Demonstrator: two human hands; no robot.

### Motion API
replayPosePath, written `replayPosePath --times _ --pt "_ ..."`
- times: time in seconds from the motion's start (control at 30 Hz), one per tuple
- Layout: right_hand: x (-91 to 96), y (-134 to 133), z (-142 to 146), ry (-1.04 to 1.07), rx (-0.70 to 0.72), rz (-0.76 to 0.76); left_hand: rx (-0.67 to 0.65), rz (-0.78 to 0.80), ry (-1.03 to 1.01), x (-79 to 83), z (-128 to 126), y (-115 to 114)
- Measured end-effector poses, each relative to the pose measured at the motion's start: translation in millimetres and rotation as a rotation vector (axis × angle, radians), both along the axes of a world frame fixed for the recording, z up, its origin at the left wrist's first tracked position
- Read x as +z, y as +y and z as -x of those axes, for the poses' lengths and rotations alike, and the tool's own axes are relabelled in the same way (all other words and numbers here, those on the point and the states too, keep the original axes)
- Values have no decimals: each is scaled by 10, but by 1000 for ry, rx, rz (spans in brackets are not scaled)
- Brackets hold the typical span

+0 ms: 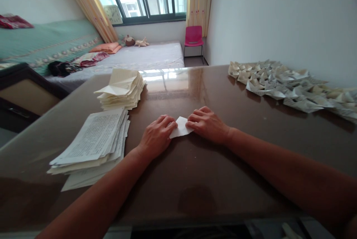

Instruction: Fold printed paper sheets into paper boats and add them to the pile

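Observation:
A small folded piece of white paper [181, 126] lies at the middle of the brown table, pointed at its far side. My left hand [158, 132] pinches its left edge between thumb and fingers. On the opposite edge, my right hand [208, 124] grips the paper with curled fingers. Part of the paper is hidden under the fingertips of both hands. To the left of my left hand sits a stack of printed or written sheets [92, 135]. Behind that stack is a pile of cream-coloured paper [121, 88], its top sheet creased.
Many folded paper shapes [279, 81] stand in rows at the table's right, along the wall. The glossy brown table [178, 179] reflects the window. Beyond it are a bed [156, 55], a pink chair [193, 36] and a dark wooden cabinet [30, 94].

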State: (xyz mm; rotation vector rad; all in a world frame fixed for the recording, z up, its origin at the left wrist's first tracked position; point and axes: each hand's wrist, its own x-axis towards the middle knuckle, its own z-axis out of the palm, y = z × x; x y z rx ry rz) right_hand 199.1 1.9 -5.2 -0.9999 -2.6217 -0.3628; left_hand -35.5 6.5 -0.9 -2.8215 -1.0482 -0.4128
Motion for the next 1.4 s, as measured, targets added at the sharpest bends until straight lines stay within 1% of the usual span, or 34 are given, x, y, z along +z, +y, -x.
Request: replayPosePath --times 0.1,0.17,0.23,0.3,0.33,0.37,0.43,0.5,0.53,0.6,0.67,0.77,0.87,0.97,1.03,1.13,1.2,1.3,1.4 --pt "-15 -57 64 -5 9 15 -16 -48 60 5 -73 -72" --pt "-11 -74 83 17 9 69 -7 -62 90 -5 -114 -107" --pt "13 -48 55 69 24 192 3 -52 113 -18 -131 -120" --pt "56 22 -27 173 30 379 -6 -47 126 -27 -129 -117" --pt "84 67 -82 248 4 478 -14 -53 131 -30 -125 -113" --pt "113 114 -140 335 -56 559 -23 -64 136 -31 -121 -110" --pt "174 193 -247 461 -235 648 -31 -81 143 -31 -116 -105" --pt "229 232 -315 458 -337 708 -21 -84 142 -31 -117 -103" --pt "252 234 -328 420 -349 747 -11 -82 135 -33 -117 -102" --pt "283 212 -317 332 -336 841 14 -77 113 -40 -114 -99" --pt "288 176 -272 295 -324 945 34 -73 88 -49 -105 -98" --pt "239 148 -194 379 -337 1055 39 -74 58 -58 -95 -106" --pt "150 160 -154 490 -363 1065 9 -76 52 -44 -114 -128" --pt "87 170 -147 506 -336 1017 -23 -58 76 -12 -160 -149" --pt "73 151 -138 469 -315 910 -27 -34 98 7 -195 -156" --pt "80 76 -92 371 -323 675 -25 1 115 16 -232 -155" --pt "98 12 -48 307 -314 563 -20 17 110 12 -243 -153" --pt "129 -52 -4 231 -257 495 -7 35 102 6 -248 -154" --pt "137 -45 -17 212 -203 511 4 48 105 6 -252 -160"
